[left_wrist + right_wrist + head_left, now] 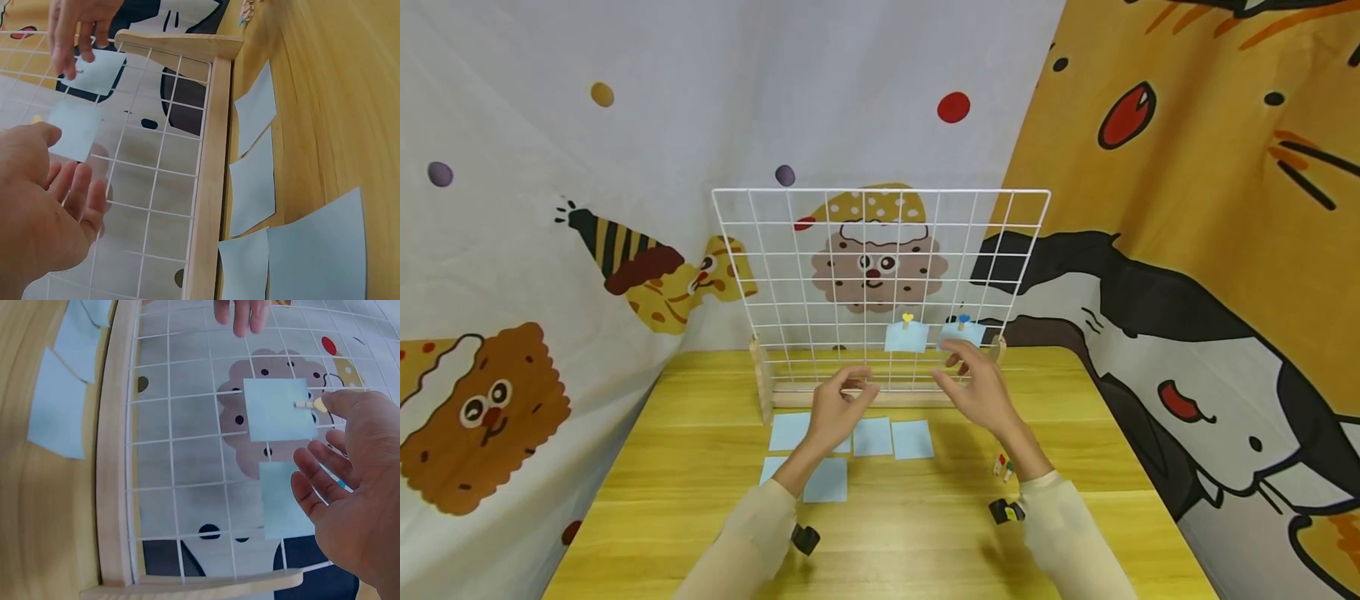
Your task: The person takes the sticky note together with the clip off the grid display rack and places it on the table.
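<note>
A white wire grid (842,292) stands upright in a wooden base. Two pale blue paper squares hang on its lower right part. The left square (906,340) is held by a yellow heart-topped clothespin (907,320), the right square (953,334) by a blue one (964,320). My right hand (981,392) is just in front of the right square, fingers relaxed, nothing held. My left hand (838,412) hovers before the grid's lower middle, fingers loosely bent and holding nothing; in the left wrist view its thumb and fingers stand apart.
Several blue paper squares (912,440) lie on the wooden table (910,533) in front of the grid, some partly behind my left arm. Small clothespins (998,464) with red and green tops lie beside my right forearm. A printed cartoon cloth (685,100) hangs behind.
</note>
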`<state>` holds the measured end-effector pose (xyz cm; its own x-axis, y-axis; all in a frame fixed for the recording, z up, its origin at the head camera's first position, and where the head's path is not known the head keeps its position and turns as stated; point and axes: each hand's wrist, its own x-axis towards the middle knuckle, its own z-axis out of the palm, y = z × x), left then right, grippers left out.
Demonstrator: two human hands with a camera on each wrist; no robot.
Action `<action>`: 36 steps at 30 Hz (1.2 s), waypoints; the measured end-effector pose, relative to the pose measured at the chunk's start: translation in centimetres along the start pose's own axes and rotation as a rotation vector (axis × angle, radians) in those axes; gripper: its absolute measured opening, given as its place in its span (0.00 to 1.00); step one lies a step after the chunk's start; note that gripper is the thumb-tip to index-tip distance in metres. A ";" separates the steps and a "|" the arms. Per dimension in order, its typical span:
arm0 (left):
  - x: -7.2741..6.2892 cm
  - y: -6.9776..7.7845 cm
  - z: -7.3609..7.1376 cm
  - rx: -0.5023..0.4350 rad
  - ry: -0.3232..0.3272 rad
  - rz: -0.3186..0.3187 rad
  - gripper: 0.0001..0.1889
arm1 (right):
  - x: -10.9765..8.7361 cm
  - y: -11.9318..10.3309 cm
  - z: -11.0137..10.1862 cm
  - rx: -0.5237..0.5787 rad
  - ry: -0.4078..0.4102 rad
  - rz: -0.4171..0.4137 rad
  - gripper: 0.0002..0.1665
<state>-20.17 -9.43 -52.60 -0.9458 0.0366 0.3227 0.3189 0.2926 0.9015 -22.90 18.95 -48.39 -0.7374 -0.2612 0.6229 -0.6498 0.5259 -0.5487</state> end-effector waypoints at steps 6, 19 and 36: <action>1.0 -0.4 0.6 -0.024 0.036 -0.021 0.16 | 1.4 -0.6 0.6 -0.013 0.008 -0.024 0.27; 2.5 -0.9 1.3 -0.085 0.046 -0.077 0.16 | 4.0 -2.3 1.7 -0.008 0.069 -0.074 0.26; 4.0 -0.3 2.2 -0.070 0.022 -0.060 0.18 | 5.8 -2.5 2.7 -0.011 0.062 -0.093 0.27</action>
<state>-24.19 -7.24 -52.27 -0.9620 -0.0003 0.2729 0.2657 0.2262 0.9371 -26.00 13.94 -44.89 -0.6611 -0.2592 0.7041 -0.7125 0.5109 -0.4809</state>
